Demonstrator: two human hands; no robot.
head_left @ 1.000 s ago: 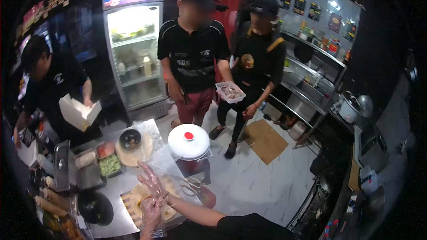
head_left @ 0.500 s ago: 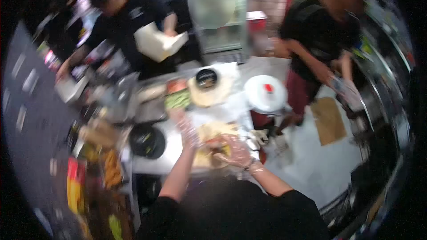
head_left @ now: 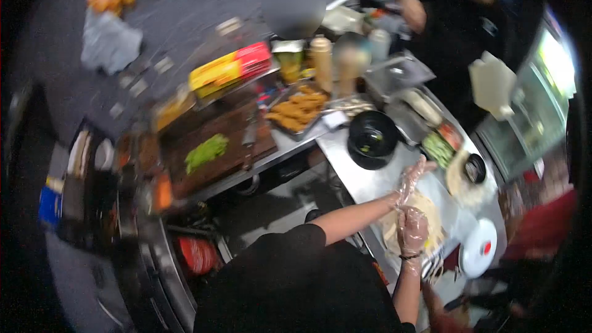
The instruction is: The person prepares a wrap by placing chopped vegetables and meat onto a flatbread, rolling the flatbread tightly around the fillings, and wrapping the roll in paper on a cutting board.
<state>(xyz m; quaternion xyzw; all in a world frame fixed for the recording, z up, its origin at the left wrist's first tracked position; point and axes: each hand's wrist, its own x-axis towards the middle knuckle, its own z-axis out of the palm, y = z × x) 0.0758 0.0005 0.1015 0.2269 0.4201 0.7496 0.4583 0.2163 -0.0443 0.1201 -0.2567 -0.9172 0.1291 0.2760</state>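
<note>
Flatbread [head_left: 435, 222] below gloved left hand [head_left: 412, 183] and right hand [head_left: 413, 230], close together.
Left fingers stretch out; right hand sits by the left wrist, grip unclear; black bowl [head_left: 372, 138] far left.

A metal table [head_left: 370, 182] bears a black bowl [head_left: 383, 140] and trays [head_left: 409, 126].

Flatbread [head_left: 434, 225]: cream, at 4 o'clock
Gloves [head_left: 413, 228]: clear
Round lid [head_left: 472, 260]: white, red knob [head_left: 487, 248], at 4 o'clock
Bowl [head_left: 373, 131]: black, at 3 o'clock
Carton [head_left: 231, 69]: yellow and red blocks, at 11 o'clock
Chopped greens [head_left: 208, 152]: light green, at 9 o'clock
Board [head_left: 228, 126]: dark brown
Fried pieces [head_left: 299, 110]: golden orange, at 12 o'clock
</note>
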